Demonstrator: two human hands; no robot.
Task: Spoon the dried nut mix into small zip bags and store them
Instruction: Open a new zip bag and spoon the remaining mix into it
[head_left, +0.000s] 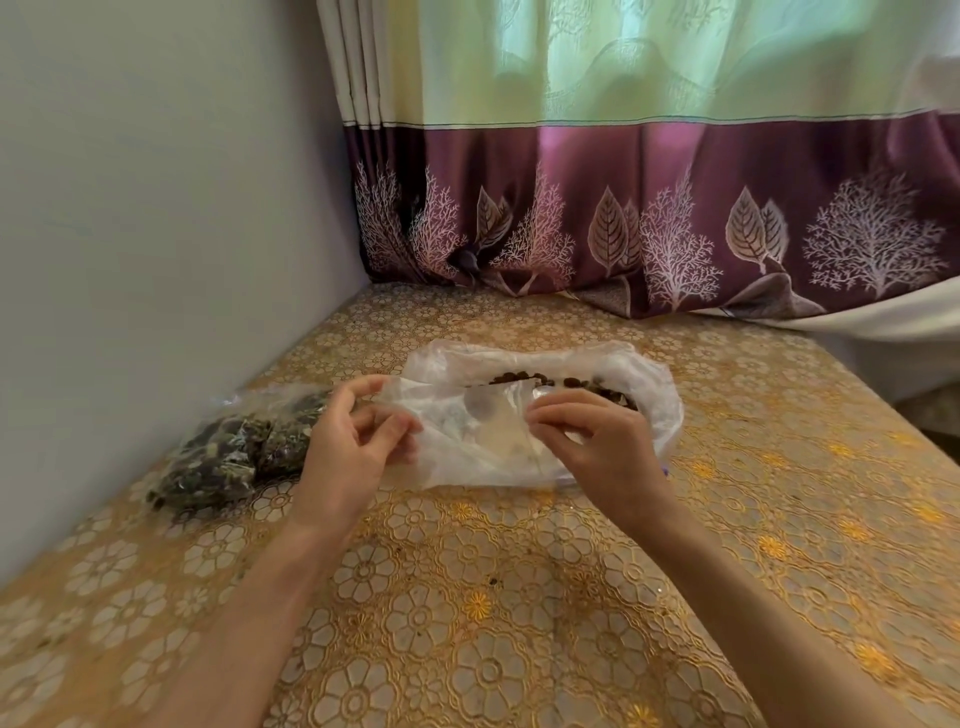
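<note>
A small zip bag (498, 415), clear and apparently empty, is held above the table (519, 597) at centre, long axis running from nine to three o'clock; the left hand (353, 447) pinches its nine o'clock edge, the right hand (597, 441) pinches its top edge toward three; behind it lies a large white plastic bag (623, 374), mouth open, dark nut mix (587, 387) inside; at nine o'clock, against the wall (156, 234), rest filled clear bags (228, 457) of dark mix.
</note>
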